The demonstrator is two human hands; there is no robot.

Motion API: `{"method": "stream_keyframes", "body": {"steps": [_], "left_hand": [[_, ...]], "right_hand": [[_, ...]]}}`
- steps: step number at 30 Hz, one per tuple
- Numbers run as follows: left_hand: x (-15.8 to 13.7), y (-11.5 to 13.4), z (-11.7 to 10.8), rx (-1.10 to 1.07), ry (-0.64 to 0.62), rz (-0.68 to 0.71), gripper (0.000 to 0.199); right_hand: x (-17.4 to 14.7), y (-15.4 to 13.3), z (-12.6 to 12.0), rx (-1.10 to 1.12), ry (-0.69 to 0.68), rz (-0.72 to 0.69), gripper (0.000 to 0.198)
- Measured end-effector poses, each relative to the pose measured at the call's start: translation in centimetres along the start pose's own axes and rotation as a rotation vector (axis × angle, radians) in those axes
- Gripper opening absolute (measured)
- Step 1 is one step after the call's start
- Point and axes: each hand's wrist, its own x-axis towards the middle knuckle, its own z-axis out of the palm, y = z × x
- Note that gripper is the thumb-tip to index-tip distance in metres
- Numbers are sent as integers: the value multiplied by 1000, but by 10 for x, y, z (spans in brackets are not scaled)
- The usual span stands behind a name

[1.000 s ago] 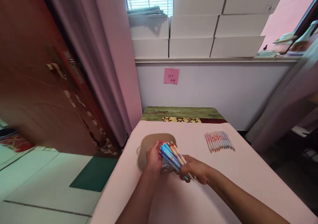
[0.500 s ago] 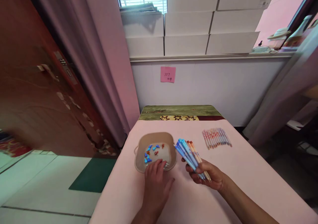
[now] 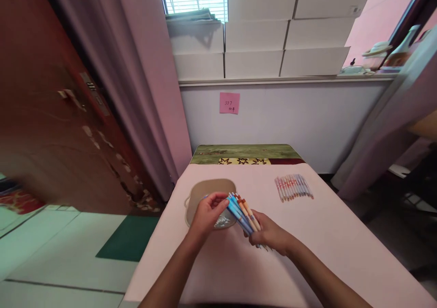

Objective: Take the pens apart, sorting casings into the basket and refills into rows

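My right hand point(image 3: 268, 233) is closed around a bunch of slim pens point(image 3: 244, 214), some blue and some cream with orange-brown tops. They tilt up and to the left. My left hand point(image 3: 210, 210) is over the beige plastic basket point(image 3: 196, 189), thumb and fingertips pinched together at the top ends of the blue pens. Whatever lies between those fingertips is too small to make out. Small clear or whitish pieces point(image 3: 223, 220) show in the basket beside the left hand. That hand and wrist hide most of the basket's other contents.
A row of pens point(image 3: 293, 187) in pink, orange and purplish tones lies side by side on the right of the pink-covered table point(image 3: 327, 248). Behind the table is a wall with a pink note point(image 3: 229, 103). A brown door point(image 3: 64, 116) stands at the left.
My left hand has risen from inside the basket to the pens' top ends. My right hand has brought the pens left and slightly down, closer to it. The camera view has shifted slightly.
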Motion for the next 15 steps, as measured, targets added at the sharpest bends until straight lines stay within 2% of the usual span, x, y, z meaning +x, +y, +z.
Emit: {"method": "stream_keyframes", "body": {"steps": [4,8,12,15], "left_hand": [[11,-3,-4,-142,24,-124,28],[12,-6,-2,-221,14,-244,25],[19,-10,5,-229,-16,-250,29],[26,-11,8,-203,14,-212,31]], "right_hand": [[2,-5,0,-205,38,-61,37],[1,-3,-1,-304,88,-75,30],[3,0,0,-289,135,-16,32],[3,1,0,-165,112,8,36]]}}
